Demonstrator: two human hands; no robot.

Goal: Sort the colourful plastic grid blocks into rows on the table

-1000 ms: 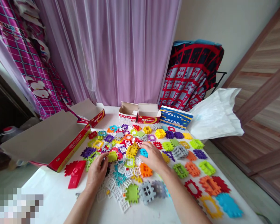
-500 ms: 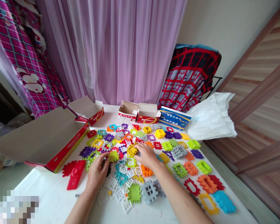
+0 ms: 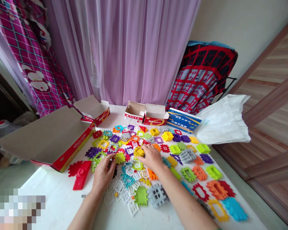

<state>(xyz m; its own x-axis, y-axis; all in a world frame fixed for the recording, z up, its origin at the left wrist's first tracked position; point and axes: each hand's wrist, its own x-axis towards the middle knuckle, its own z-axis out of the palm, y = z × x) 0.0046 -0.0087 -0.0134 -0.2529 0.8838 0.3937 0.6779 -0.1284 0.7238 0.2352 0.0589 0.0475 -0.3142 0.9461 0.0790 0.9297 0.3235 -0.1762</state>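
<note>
Many colourful notched plastic pieces lie in a loose pile on the white table (image 3: 50,195). My left hand (image 3: 104,171) is at the pile's left side, its curled fingers at the edge of a lime-green piece (image 3: 120,157). Over the middle is my right hand (image 3: 151,157), fingers closed at a yellow piece (image 3: 139,151). White lattice window pieces (image 3: 118,185) lie between my forearms, beside a green square piece (image 3: 141,196) and a gray window piece (image 3: 156,195).
Open boxes stand at the left (image 3: 69,153) and back (image 3: 155,119), with a blue box (image 3: 184,120) and white bag (image 3: 222,121) at the back right. Stacked pieces (image 3: 216,189) line the right side. A red part (image 3: 82,175) lies left.
The whole view has shifted, so the table and its contents appear slightly to the right. Both hands stay at nearly the same pieces; my right fingers have moved slightly at the yellow piece.
</note>
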